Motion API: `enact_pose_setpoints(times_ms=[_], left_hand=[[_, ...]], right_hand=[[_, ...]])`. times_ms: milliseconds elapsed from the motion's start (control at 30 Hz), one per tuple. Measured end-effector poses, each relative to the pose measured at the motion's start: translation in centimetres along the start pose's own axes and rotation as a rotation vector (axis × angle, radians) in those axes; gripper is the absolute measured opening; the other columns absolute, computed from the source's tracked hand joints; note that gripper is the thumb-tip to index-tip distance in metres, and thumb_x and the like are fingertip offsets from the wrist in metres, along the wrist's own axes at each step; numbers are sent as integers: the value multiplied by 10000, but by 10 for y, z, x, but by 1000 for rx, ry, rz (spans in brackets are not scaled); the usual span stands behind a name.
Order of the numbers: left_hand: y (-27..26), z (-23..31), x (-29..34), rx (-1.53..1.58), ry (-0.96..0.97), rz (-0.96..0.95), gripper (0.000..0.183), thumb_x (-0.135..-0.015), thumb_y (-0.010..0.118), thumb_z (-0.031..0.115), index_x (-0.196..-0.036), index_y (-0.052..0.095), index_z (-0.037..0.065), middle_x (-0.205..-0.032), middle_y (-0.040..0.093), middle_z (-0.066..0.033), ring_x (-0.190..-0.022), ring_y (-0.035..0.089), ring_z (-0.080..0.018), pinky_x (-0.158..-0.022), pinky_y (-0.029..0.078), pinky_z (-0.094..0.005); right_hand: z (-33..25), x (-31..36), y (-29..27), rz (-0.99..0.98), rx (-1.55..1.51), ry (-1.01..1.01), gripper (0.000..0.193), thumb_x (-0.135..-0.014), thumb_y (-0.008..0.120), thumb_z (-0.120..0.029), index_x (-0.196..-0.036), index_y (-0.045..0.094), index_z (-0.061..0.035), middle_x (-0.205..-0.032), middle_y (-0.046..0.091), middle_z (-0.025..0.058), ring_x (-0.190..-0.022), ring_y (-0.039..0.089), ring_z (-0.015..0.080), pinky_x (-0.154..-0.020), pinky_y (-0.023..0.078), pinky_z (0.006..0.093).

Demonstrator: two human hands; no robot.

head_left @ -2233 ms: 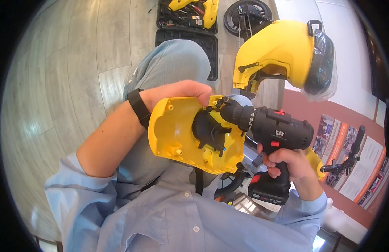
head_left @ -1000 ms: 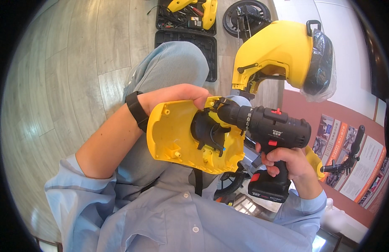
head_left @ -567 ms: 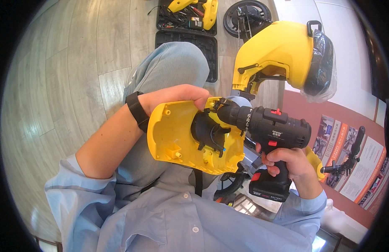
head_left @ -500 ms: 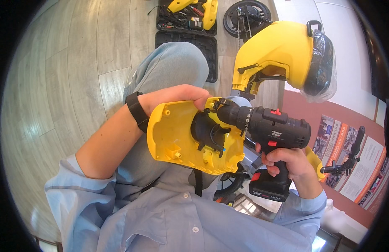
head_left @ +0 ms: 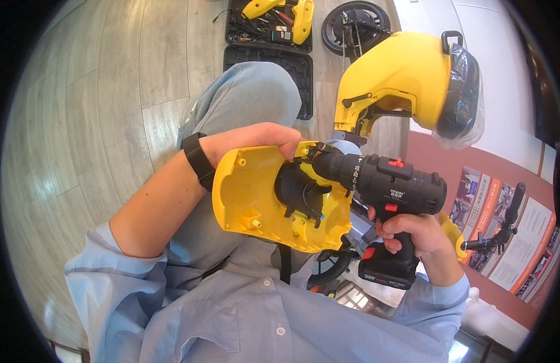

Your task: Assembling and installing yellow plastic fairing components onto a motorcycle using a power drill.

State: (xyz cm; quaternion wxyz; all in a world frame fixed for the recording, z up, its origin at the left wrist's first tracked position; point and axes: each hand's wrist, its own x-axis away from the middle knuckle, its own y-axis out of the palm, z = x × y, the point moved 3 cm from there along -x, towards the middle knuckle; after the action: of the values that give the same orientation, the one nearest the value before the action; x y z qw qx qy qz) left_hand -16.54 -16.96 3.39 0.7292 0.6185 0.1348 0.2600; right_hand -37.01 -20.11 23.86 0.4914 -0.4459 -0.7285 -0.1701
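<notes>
My left hand (head_left: 268, 140) grips the far edge of a yellow plastic cover (head_left: 234, 206), its hollow inside turned up toward me. Screw posts line the inside, and a curved black plastic part (head_left: 297, 187) sits within it. In my right hand (head_left: 416, 233) is a black cordless drill (head_left: 395, 184) with red switches, held by its handle. The chuck points left and meets the cover's far right corner, beside my left fingertips. Whatever the bit touches is hidden behind the chuck. The battery pack hangs at the base of the drill's handle.
A yellow vehicle body (head_left: 395, 75) with a plastic-wrapped black seat stands ahead on the right, near a black wheel (head_left: 355, 27). An open black tool case (head_left: 268, 57) lies on the floor ahead. Printed sheets (head_left: 504, 233) and a black handlebar (head_left: 513, 212) are at the right.
</notes>
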Motion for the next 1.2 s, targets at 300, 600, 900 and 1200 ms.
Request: enact_pose_setpoints(times_ms=[300, 600, 900, 1200], left_hand=[[2, 3, 2, -31, 33, -21, 553, -766, 510, 168, -1289, 565, 1, -1186, 660, -116, -1019, 648, -225, -930, 536, -355], [-8, 2, -1, -223, 130, -21, 532, -769, 513, 165, -1269, 579, -3, -1187, 658, -109, -1024, 640, -216, -933, 532, -346], [0, 2, 1, -30, 52, -9, 534, -770, 515, 163, -1271, 581, -9, -1210, 650, -119, -1027, 642, -224, -939, 528, -343], [-2, 2, 0, -58, 55, -3, 546, -772, 502, 152, -1289, 574, -10, -1224, 647, -121, -1046, 645, -233, -934, 533, -347]], right_hand=[[1, 0, -3, -14, 20, 40, 361, -725, 636, 11, -1081, 607, 65, -755, 617, 128, -470, 515, 131, -439, 440, 251], [2, -1, -3, -32, 21, 28, 355, -729, 646, 10, -1079, 610, 58, -740, 608, 114, -469, 510, 130, -441, 452, 245], [2, -2, -5, -54, 34, 23, 355, -734, 652, 16, -1084, 612, 56, -757, 619, 110, -473, 513, 130, -450, 459, 248], [0, -3, -2, -54, 39, 30, 370, -733, 657, -8, -1096, 623, 56, -711, 606, 92, -474, 518, 121, -450, 440, 245]])
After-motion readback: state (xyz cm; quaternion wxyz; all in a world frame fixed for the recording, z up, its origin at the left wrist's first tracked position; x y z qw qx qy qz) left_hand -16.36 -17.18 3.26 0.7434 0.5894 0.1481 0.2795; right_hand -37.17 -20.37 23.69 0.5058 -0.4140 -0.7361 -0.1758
